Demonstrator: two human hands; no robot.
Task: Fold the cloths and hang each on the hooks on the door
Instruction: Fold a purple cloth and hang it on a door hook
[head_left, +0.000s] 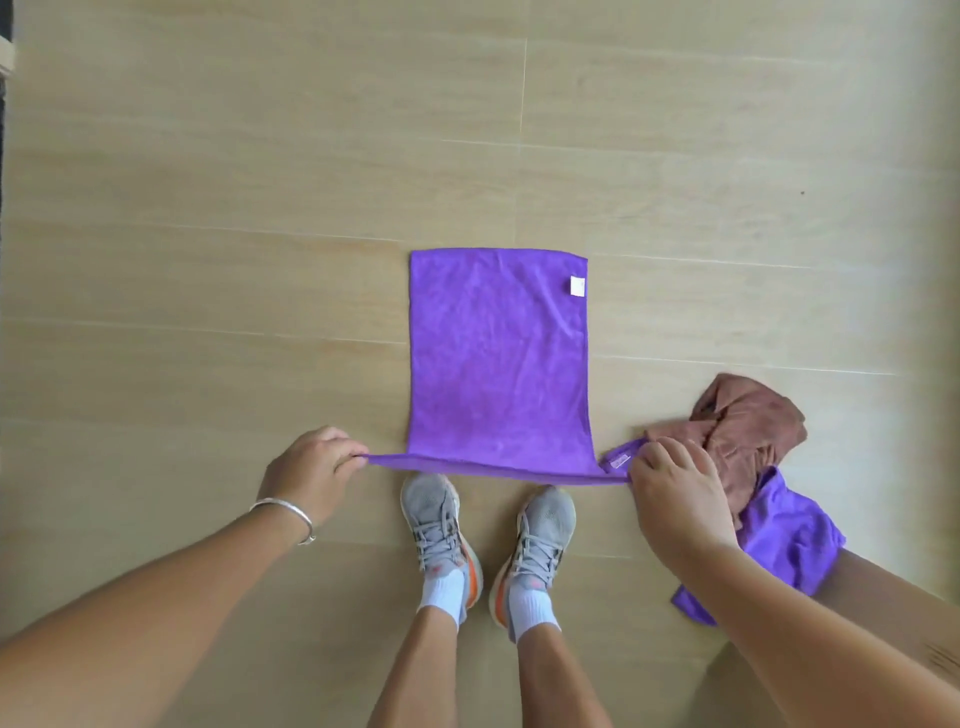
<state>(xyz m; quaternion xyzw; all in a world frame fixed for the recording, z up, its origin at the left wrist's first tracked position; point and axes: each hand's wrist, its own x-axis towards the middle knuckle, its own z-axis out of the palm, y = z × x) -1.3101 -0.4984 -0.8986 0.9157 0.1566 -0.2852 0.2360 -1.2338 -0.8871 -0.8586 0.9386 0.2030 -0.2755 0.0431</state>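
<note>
A purple cloth (498, 358) with a small white label near its far right corner hangs or lies stretched out in front of me over the wooden floor. My left hand (311, 467) pinches its near left corner. My right hand (670, 483) pinches its near right corner, and the near edge is pulled taut between them above my shoes. To the right on the floor lies a crumpled brown cloth (748, 431), with a second purple cloth (784, 545) partly under it and behind my right forearm. No door or hooks are in view.
My two feet in grey and orange shoes (488, 540) stand just behind the cloth's near edge. A cardboard-coloured surface (893, 587) shows at the lower right. A dark edge (5, 62) runs along the far left. Wooden floor (208, 208) surrounds everything.
</note>
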